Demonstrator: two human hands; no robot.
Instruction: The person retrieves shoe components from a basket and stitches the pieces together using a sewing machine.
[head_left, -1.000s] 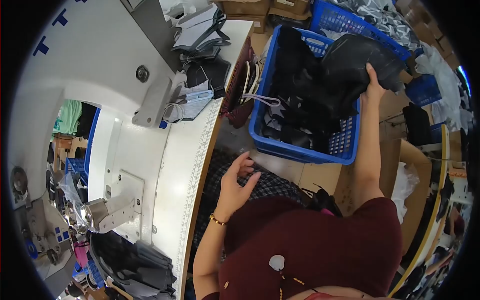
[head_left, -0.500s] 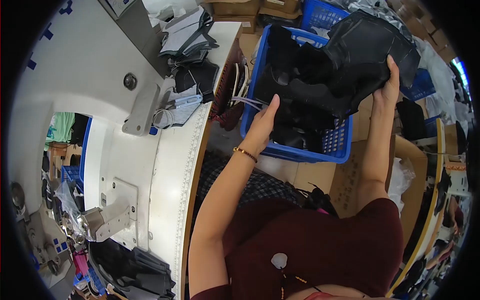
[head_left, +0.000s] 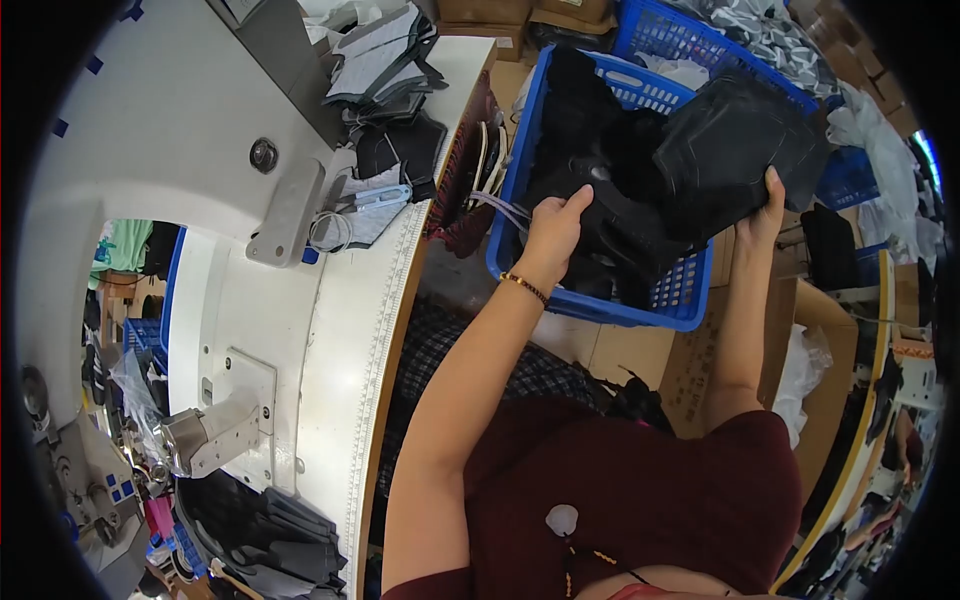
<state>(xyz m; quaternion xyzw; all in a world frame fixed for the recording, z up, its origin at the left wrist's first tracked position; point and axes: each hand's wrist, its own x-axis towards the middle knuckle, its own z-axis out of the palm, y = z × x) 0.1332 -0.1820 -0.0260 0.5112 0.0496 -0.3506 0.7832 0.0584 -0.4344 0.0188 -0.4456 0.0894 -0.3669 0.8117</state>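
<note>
A large black fabric piece (head_left: pixel 735 150) with pale stitched lines hangs over the right side of a blue basket (head_left: pixel 620 312). My right hand (head_left: pixel 765 212) grips its lower right edge, thumb on top. My left hand (head_left: pixel 558 232), with a beaded bracelet at the wrist, is closed on the left end of the same black fabric, above the basket's near left part. More dark pieces fill the basket, and where they meet the held fabric is hard to make out.
On the left stands a white sewing machine (head_left: pixel 230 150) on a white table (head_left: pixel 345 370). Grey and black cut pieces (head_left: pixel 375 65) and a light blue snipper (head_left: pixel 375 198) lie on it. A cardboard box (head_left: pixel 815 370) stands at the right, another blue basket (head_left: pixel 680 40) behind.
My left hand has come up from beside the table edge to the fabric and closed on it. My right hand has lifted the fabric, then lowered it slightly. The view has shifted a little.
</note>
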